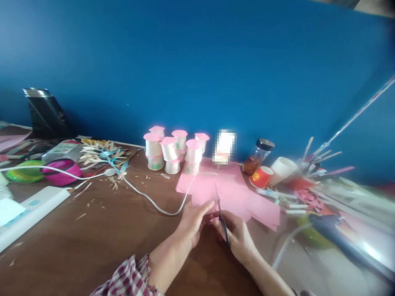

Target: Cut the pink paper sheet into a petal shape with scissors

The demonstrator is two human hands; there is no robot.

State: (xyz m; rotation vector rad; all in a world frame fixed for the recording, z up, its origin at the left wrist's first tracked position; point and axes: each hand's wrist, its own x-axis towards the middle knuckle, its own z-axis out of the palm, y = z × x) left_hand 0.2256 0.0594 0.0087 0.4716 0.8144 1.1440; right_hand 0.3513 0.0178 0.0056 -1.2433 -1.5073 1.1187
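My left hand (193, 220) is closed with its thumb stretched along the top, gripping a piece of pink paper (202, 199) that blends with the sheets behind it. Close beside it, my right hand (239, 236) holds dark-handled scissors (223, 226), their thin blades pointing away from me. The fingertips of both hands meet near the paper, and partly hide it. Beyond them several pink sheets (228, 176) lie overlapping on the brown table (129, 242).
Stacked white paper cups with pink paper tops (194, 152) stand near the blue wall. A lidded jar (257, 156), a red cup (261, 176) and a white cup (283, 169) are at right. A white cable (154, 203) crosses the table; a power strip (37, 213) lies left.
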